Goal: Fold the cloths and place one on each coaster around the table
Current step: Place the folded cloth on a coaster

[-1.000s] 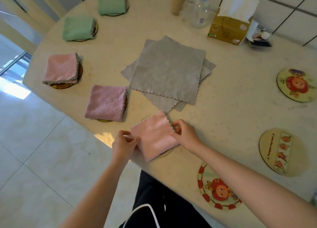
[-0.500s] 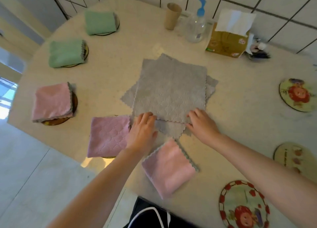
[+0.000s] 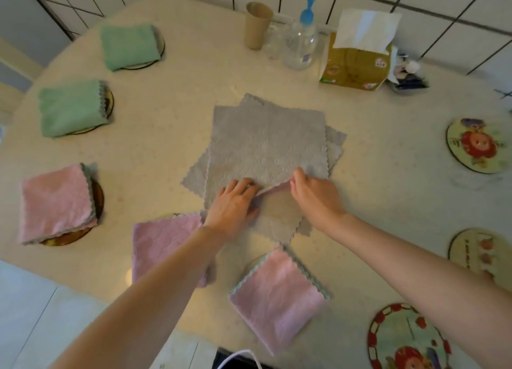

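Both hands at frame centre on grey cloth stack (image 3: 266,144). Right hand (image 3: 314,195) pinches top cloth's near edge, lifting it to start fold. Left hand (image 3: 234,205) grips same edge beside it. 5 folded cloths sit on coasters at left/bottom; bare coaster (image 3: 476,145) at right waits, worktop (image 3: 388,202).

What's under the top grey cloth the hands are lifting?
More grey cloths lie fanned under the top grey cloth; how many is hidden. Both hands, left hand and right hand, lift its near edge.
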The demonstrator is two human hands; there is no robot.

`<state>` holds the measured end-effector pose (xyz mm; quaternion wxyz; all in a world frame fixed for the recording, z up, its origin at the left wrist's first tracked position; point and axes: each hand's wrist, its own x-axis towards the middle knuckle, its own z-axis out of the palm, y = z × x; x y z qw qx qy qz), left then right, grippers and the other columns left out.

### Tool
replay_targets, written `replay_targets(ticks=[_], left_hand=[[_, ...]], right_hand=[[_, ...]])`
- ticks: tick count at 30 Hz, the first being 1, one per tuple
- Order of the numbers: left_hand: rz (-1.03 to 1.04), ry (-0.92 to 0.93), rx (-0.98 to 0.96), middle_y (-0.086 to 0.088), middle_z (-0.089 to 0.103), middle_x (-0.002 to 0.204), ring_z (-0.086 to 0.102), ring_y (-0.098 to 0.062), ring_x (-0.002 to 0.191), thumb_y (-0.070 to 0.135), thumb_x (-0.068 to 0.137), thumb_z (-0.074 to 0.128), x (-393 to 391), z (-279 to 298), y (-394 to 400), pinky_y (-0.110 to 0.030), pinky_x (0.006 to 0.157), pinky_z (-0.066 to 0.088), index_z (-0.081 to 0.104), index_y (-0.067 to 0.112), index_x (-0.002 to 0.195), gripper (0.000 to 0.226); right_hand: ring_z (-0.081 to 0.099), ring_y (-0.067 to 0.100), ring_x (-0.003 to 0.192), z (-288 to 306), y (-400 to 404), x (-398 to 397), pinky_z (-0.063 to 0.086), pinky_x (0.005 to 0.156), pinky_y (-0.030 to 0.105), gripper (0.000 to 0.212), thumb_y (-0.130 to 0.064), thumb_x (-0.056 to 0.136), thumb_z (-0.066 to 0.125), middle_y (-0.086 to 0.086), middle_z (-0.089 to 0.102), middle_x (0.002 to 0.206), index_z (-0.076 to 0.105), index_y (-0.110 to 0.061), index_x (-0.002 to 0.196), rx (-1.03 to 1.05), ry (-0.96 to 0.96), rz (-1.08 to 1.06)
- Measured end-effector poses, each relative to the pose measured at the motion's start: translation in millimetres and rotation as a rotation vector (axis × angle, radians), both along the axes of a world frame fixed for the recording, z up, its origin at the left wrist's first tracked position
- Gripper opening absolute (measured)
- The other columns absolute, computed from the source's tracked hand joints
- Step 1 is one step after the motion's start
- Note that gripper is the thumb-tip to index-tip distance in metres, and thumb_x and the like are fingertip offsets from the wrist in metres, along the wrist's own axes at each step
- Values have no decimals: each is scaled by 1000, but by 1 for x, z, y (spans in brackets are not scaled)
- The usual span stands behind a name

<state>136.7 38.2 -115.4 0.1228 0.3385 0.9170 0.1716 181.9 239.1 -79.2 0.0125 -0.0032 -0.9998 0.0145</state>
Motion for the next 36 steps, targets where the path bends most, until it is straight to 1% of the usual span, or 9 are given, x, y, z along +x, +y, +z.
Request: replay_targets(ticks=[2, 8, 12, 16, 18, 21, 26, 31, 36], left_hand=[[35, -64, 79, -10, 55, 123, 53, -32, 111, 15, 83, 66, -17, -2, -13, -43, 91, 49, 64, 10, 118, 35], [45, 0, 32, -13, 66, 116, 58, -34, 110, 2, 83, 65, -57, 12, -49, -40, 97, 46, 73, 6, 102, 21], [197, 49, 158, -14, 69, 111, 60, -31, 107, 5, 88, 61, -71, 37, -46, -37, 95, 45, 70, 4, 107, 21], [414, 15, 393, -11, 69, 99, 64, -29, 92, -1, 86, 53, -71, 71, -24, -34, 83, 53, 69, 6, 106, 27], [479, -76, 516, -8, 67, 94, 65, -23, 83, 2, 90, 50, -64, 89, -8, -27, 69, 58, 69, 9, 105, 25], [542, -42, 618, -5, 68, 99, 65, -19, 90, 4, 92, 49, -45, 108, 13, -26, 76, 57, 68, 10, 106, 24], [500, 230, 520, -2, 68, 106, 57, -8, 97, 7, 92, 54, 20, 125, 54, -16, 84, 41, 69, 10, 106, 21], [409, 242, 507, 2, 63, 104, 56, -6, 96, 5, 91, 57, 120, 115, 103, -6, 84, 37, 68, 8, 101, 15], [350, 225, 254, 9, 63, 119, 59, -11, 106, 27, 93, 53, 233, 86, 135, -23, 92, 44, 66, 24, 110, 21]], right_hand=[[44, 23, 27, 7, 6, -8, 7, 36, 14, 29, -23, 78, 76, 3, 50, 42, 52, -7, 77, -80, 7, 63], [55, 27, 76, 19, 45, -15, 40, 60, 34, 26, -31, 88, 62, 7, 53, 87, 50, -9, 98, -127, -408, 213], [52, 26, 94, 19, 69, -15, 43, 65, 34, 10, -11, 90, 54, 6, 53, 100, 58, -10, 100, -133, -175, 60], [64, 22, 93, 44, 83, -22, 52, 80, 36, 30, 2, 87, 49, 8, 68, 106, 68, -9, 106, -620, 133, -223], [63, 16, 98, 58, 88, -19, 47, 86, 20, 34, 5, 86, 47, 5, 70, 108, 69, -9, 108, -707, 207, -247], [63, 12, 98, 74, 101, -3, 42, 81, 10, 29, 2, 89, 49, 4, 70, 105, 68, -9, 107, -732, 319, -172], [55, 11, 117, 86, 152, 53, 43, 101, 24, 27, 5, 87, 50, 11, 65, 117, 66, -3, 108, -775, 466, -45], [52, 16, 123, 89, 214, 145, 41, 104, 23, 28, 8, 85, 53, 10, 60, 125, 66, -3, 107, -732, 380, 46], [50, 14, 124, 62, 271, 254, 42, 103, 30, 30, 6, 82, 55, 10, 59, 127, 66, -5, 108, -664, 160, 97]])
